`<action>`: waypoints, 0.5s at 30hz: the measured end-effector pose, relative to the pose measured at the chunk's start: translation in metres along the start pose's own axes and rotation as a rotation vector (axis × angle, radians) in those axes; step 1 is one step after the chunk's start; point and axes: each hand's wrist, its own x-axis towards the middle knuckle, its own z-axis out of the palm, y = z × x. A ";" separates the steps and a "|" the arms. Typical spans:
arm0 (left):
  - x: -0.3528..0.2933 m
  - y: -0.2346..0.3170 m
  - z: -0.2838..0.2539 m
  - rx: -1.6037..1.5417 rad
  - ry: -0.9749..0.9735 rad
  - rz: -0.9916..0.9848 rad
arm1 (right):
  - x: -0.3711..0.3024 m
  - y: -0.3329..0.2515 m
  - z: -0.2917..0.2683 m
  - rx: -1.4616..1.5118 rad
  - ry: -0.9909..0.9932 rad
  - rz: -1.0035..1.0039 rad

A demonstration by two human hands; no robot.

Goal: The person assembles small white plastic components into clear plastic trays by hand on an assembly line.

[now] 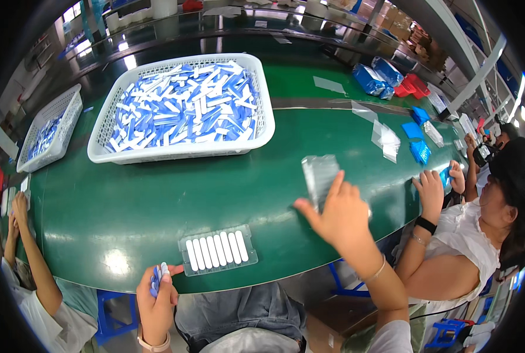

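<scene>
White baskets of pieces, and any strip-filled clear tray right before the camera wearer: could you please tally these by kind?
White baskets of blue and white pieces: 2
Clear tray with white strips: 1
Total: 3

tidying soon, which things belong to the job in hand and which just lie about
Seemingly in use:
blue and white strips in left fingers
clear plastic tray of white strips
clear plastic tray at right fingers
white plastic basket of heaped strips

Seemingly lying about:
clear plastic sheets
red plastic pieces
</scene>
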 end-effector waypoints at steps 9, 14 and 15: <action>-0.019 0.000 0.010 0.474 0.097 0.206 | 0.049 -0.004 -0.071 -0.284 0.034 -1.197; -0.022 -0.004 0.031 0.479 0.161 0.553 | 0.071 0.008 -0.033 -0.268 0.040 -1.326; -0.027 0.002 0.030 0.463 0.013 0.453 | 0.075 0.008 -0.033 -0.234 0.057 -1.352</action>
